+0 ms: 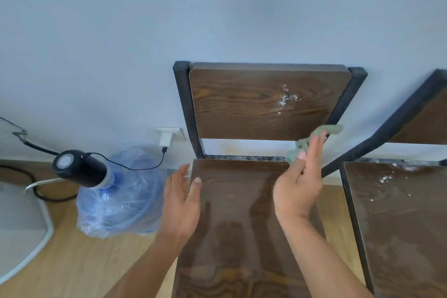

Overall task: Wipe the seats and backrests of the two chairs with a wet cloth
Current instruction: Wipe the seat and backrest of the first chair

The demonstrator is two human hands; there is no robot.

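Two dark wooden chairs with black metal frames stand against the wall. The nearer chair's seat [237, 213] lies below me and its backrest [256, 101] carries a white powdery smear at the right. My right hand [298, 184] is raised over the seat's back right corner and holds a green cloth [324, 132] by the backrest's lower right edge. My left hand [181, 198] hovers open over the seat's left edge, fingers apart. The second chair's seat [406, 220], on the right, is dusted with white specks; its backrest [425, 123] is partly cut off.
A large blue water bottle [121, 196] wrapped in plastic, with a black pump [77, 168] and cable, stands on the wooden floor left of the chair. A white charger [167, 139] sits in a wall socket. A white object's edge [29, 237] fills the lower left.
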